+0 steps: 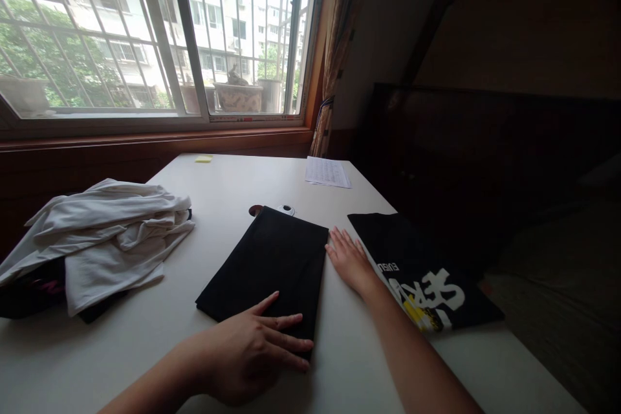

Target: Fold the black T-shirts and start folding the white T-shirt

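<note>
From here, I have the folded black cloth (272,259) mid-bench (233,174), between white clothing (116,220) at left and a printed garment (398,239) at right. My left hand (252,346) spreads wide over its near end, seemingly steadying it; my right hand (350,262), grip open, empty, flanks the far right corner, perhaps squaring it.

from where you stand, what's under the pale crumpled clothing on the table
Black fabric with pinkish print shows beneath the near left part of the pale clothing; the rest underneath is covered, so anything else there is hidden.
</note>
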The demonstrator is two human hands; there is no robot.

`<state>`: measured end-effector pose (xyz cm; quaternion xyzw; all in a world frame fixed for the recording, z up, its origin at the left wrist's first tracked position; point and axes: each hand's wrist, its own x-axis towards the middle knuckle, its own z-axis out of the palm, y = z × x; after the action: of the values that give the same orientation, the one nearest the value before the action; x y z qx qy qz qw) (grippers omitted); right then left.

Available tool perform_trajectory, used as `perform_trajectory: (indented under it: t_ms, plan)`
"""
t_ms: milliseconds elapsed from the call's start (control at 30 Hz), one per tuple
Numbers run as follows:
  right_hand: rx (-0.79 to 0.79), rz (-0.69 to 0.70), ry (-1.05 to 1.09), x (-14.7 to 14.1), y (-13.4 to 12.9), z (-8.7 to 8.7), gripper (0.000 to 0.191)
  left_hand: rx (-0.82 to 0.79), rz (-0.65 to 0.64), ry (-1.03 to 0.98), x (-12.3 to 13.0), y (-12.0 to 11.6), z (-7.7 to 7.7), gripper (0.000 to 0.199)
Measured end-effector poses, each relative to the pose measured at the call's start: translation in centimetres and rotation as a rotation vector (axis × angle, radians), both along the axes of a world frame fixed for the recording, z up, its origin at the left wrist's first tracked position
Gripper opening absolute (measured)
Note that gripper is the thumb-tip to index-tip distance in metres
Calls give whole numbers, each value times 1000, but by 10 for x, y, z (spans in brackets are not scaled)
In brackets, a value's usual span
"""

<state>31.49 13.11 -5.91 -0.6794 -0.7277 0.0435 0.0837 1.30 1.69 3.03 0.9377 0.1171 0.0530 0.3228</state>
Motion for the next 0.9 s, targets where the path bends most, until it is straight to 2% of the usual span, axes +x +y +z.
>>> perform_trajectory:
  t_ms: [100,167,233,333,400,500,667,900]
  plan:
    - [13,-46,4,13,4,-5,60,-22,45,-85,-6,1,-3,67]
    - [57,-46,43,16,6,-6,60,-11,127,-180,-14,5,-7,59]
    - [121,-8,96,14,8,-5,59,32,239,-285,-23,11,-12,49]
    - [187,122,167,6,7,-1,59,128,405,-386,-34,24,-21,40]
    - [176,218,188,-2,4,1,61,197,462,-368,-38,31,-29,38]
    - [95,299,165,-11,0,2,66,305,464,-229,-39,39,-42,40]
    - [27,185,87,-14,-1,-1,70,433,454,-4,-41,44,-59,60]
    - [82,-4,100,-3,6,-6,62,477,438,20,-51,54,-64,54]
